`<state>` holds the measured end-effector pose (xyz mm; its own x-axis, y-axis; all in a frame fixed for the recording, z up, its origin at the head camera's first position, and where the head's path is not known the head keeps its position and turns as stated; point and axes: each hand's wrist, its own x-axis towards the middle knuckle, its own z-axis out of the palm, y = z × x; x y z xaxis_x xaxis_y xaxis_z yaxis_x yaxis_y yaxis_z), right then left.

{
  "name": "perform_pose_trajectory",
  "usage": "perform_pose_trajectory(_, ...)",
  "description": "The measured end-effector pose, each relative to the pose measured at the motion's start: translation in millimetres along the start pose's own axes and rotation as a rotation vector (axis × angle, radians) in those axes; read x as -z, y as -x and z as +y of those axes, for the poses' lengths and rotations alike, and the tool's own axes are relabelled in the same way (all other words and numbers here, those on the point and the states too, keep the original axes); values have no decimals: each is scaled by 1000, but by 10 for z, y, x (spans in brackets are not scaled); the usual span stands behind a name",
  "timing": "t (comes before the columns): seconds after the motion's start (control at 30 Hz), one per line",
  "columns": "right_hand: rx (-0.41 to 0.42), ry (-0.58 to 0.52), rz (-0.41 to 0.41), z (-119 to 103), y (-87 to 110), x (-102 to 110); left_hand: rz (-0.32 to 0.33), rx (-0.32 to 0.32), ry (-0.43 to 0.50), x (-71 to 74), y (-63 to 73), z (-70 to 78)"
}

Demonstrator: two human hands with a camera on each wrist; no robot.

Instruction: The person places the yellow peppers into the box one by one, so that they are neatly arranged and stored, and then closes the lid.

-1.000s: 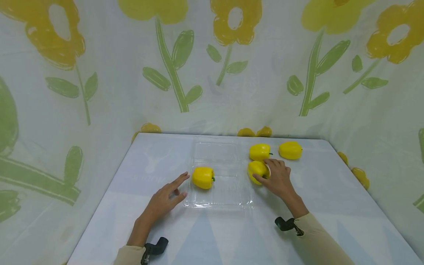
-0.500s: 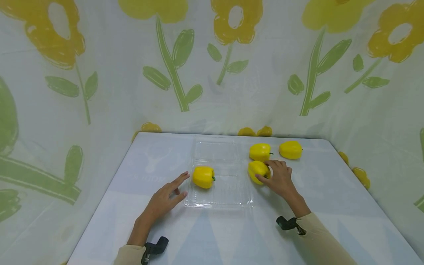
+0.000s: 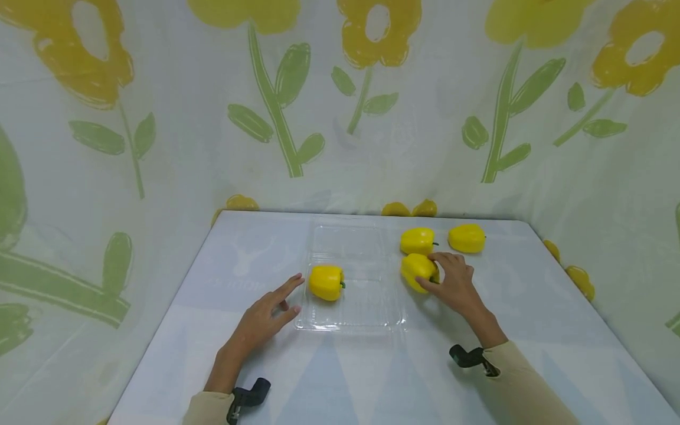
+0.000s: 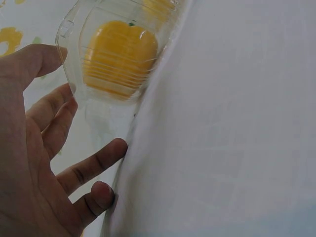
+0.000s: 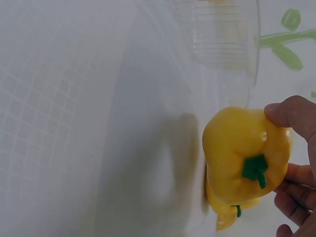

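1. Your right hand (image 3: 455, 287) has its thumb and fingers clamped on the held yellow bell pepper (image 3: 417, 270) near its stem end, just right of the clear plastic container (image 3: 372, 310). The skin looks smooth and glossy, so a pinch this far from the pepper's middle could slip and let it swing down or roll off.

2. If you carried it left too low, it could catch the container's right rim, just beside it, and shove or tip the thin plastic.

3. Your left hand (image 3: 261, 323) has its fingers spread apart, tips at the container's left rim, clamped on nothing. I cannot tell how firmly they press. If that contact is light, a bump from the right could slide the container; too hard a push on the rim could tilt it.

4. The inner yellow bell pepper (image 3: 325, 283) lies on its side in the left part of the container, stem to the right. A tilt or knock could roll it, since its sides are rounded.

5. The rear yellow bell pepper (image 3: 417, 241) sits just behind the one you hold; I cannot tell whether they touch. A sweep away from you could nudge it. The far-right yellow bell pepper (image 3: 467, 238) stands apart from it, so your knuckles would be the likelier cause of a knock there.
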<state>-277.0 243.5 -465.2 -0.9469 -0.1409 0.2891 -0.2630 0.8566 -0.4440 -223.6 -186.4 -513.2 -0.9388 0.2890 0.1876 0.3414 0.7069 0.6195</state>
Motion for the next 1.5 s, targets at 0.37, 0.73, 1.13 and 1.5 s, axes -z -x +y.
perform_pose_trajectory(0.37,57,-46,27,-69,9,138,-2,-4,12,4,-13,-8)
perform_pose_trajectory(0.73,93,-58,32,-172,3,214,-13,25,6,16,-12,19)
perform_pose_trajectory(1.13,132,-67,21,-250,9,258,-20,31,13,5,-10,5)
perform_pose_trajectory(1.5,143,-69,20,-344,-6,264,-15,22,8,-11,-5,-14)
